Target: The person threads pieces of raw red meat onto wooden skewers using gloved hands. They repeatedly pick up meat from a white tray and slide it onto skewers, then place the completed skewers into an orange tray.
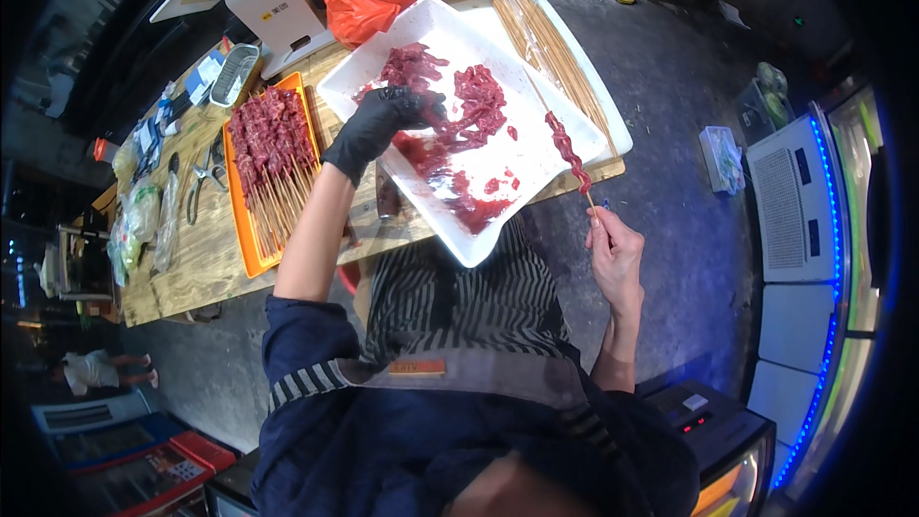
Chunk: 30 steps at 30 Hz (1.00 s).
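Observation:
My left hand [388,118], in a black glove, reaches into a white plastic tray [538,165]. Its curled fingers are at the raw red meat pieces; whether they grip one is hard to see. A heap of cut meat [479,97] lies beside the fingers, with bloody liquid pooled towards the tray's near corner. My bare right hand [616,244] pinches the lower end of a bamboo skewer [535,88] just off the tray's right edge. A strip of meat [567,152] is threaded along its middle, and the skewer's far end extends over the tray.
Loaded meat skewers [269,133] are stacked in an orange tray [244,248] on the wooden table [194,280]. Bare skewers in clear plastic [549,43] lie on a white board [610,118]. Pliers [197,187], a foil container [235,75] and a red plastic bag [362,11] are also there.

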Each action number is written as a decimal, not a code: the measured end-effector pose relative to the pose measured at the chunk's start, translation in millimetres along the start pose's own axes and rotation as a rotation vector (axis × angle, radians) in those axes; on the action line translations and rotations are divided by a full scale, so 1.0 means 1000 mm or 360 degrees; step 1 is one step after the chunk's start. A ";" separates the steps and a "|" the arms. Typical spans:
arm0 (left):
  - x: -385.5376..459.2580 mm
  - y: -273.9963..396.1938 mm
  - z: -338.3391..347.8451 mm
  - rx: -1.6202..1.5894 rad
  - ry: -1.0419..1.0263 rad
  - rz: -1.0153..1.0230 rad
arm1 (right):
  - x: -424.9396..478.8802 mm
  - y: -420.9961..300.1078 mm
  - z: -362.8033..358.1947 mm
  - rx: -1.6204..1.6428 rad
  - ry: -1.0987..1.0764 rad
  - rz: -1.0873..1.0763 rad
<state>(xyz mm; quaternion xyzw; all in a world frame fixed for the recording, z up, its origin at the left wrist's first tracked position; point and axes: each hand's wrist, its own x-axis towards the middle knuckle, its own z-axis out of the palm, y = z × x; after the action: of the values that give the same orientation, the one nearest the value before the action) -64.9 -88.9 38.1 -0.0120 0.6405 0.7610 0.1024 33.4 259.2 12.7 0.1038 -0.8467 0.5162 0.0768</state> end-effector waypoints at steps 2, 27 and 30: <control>-0.003 0.000 0.002 0.0338 0.0112 0.0076 | 0.000 0.001 0.000 -0.0004 0.0005 -0.0006; -0.003 -0.019 -0.012 -0.0665 0.0104 -0.0240 | 0.002 0.011 0.009 0.0196 -0.0219 0.0167; -0.005 -0.018 -0.009 -0.0712 0.0083 -0.0229 | 0.001 -0.002 0.010 0.0160 -0.0316 0.0167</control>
<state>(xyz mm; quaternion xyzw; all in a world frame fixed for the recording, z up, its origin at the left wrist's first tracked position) -57.7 -96.0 19.5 -0.0995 0.4560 0.8741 0.1345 32.4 249.7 9.9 0.1137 -0.8274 0.5486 -0.0397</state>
